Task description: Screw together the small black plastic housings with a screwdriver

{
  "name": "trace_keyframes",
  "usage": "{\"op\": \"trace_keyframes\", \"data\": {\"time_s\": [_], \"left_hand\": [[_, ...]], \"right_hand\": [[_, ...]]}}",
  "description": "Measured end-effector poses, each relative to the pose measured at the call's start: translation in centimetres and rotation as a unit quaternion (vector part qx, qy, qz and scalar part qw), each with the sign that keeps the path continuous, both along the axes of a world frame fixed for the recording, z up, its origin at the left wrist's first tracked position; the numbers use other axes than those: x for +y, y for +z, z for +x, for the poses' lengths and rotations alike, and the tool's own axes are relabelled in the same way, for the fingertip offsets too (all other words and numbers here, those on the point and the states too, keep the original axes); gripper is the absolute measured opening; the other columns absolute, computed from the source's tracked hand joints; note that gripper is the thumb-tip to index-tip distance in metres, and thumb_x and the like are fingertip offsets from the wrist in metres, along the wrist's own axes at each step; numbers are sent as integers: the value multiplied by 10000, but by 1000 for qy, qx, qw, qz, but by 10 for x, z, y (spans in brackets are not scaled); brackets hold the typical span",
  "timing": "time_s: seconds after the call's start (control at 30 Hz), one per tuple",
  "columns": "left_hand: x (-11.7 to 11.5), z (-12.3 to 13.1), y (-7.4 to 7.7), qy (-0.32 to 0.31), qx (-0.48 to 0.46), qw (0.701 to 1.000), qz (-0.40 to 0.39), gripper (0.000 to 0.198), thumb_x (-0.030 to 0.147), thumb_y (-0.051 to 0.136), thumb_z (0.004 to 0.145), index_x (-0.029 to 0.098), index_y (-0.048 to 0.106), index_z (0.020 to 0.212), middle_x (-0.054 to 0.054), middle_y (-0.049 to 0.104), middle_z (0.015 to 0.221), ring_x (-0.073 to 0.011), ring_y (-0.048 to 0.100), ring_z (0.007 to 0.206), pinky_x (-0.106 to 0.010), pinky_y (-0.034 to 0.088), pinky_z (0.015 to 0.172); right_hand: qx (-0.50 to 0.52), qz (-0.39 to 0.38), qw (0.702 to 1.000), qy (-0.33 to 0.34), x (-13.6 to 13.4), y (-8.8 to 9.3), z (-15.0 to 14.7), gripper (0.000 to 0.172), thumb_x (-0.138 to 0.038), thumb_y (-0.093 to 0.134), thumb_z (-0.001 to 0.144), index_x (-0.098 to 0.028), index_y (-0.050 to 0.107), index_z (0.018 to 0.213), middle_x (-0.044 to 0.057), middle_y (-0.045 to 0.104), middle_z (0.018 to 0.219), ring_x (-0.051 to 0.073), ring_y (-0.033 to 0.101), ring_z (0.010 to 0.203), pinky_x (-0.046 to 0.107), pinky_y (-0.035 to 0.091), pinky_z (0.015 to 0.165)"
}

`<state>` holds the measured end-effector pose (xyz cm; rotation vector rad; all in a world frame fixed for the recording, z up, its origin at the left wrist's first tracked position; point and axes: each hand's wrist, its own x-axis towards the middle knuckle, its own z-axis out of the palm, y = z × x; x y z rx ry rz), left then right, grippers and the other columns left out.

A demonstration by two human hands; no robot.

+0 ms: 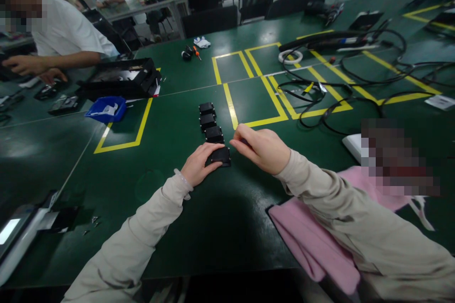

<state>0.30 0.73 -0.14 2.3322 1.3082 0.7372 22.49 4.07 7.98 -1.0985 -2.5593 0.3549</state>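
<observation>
Several small black rectangular parts with shiny screw-like points at their corners lie in a slanting row on the green table. My left hand [199,163] holds the nearest black part [222,155] at its left side, thumb in front and fingers behind. Just to the right of that part, my right hand [262,149] is raised with thumb and fingers pinched together; whatever is between them is hidden. Beyond the held piece lie a second black part [214,134], a third black part [207,120] and a farther black part [206,108].
Loose screws [95,220] lie at the left. A blue tray [110,110] and a black case [119,78] stand near a co-worker [71,33]. Black cables [320,90] sprawl at the right, pink cloth [316,241] lies under my right arm. An orange screwdriver [196,52] lies farther back.
</observation>
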Motion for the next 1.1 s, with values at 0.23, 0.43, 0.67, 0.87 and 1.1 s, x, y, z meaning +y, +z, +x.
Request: {"op": "trace_keyframes", "data": {"time_s": [0.23, 0.43, 0.67, 0.87, 1.1], "left_hand": [[0, 1, 1, -3, 2, 1000, 6, 395, 332, 568, 911, 190, 510, 1275, -108, 589, 1242, -251, 554, 1151, -411, 444, 997], [0, 1, 1, -7, 6, 1000, 20, 390, 315, 586, 905, 182, 514, 1264, -105, 597, 1228, -242, 554, 1133, -399, 446, 983], [0, 1, 2, -6, 3, 1000, 17, 389, 322, 587, 902, 196, 517, 1263, -105, 598, 1236, -249, 556, 1141, -423, 443, 995], [-1, 1, 2, 3, 7, 1000, 15, 401, 322, 596, 893, 201, 520, 1267, -105, 603, 1230, -257, 561, 1146, -436, 447, 998], [-1, 1, 3, 13, 6, 1000, 14, 405, 318, 622, 878, 197, 520, 1251, -94, 613, 1203, -250, 582, 1105, -404, 469, 953]], "right_hand": [[8, 0, 1000, 20, 1, 0, 0, 207, -306, 376, 948, -175, 517, 1022, 28, 627, 741, 151, 546, 598, 233, 277, 558], [-19, 6, 1000, 7, 0, 2, 0, 283, -382, 336, 973, -186, 540, 964, 20, 615, 690, 157, 538, 585, 242, 264, 562], [0, 10, 1000, 5, -1, 2, 0, 233, -334, 360, 960, -183, 534, 998, 28, 647, 744, 157, 563, 611, 241, 273, 565], [0, -1, 1000, 1, 0, 3, 1, 230, -319, 353, 965, -183, 536, 991, 28, 649, 745, 150, 558, 602, 237, 285, 574], [-16, 43, 999, 11, -2, -1, 1, 318, -417, 343, 967, -188, 564, 946, 12, 604, 649, 150, 525, 560, 244, 251, 549]]}}
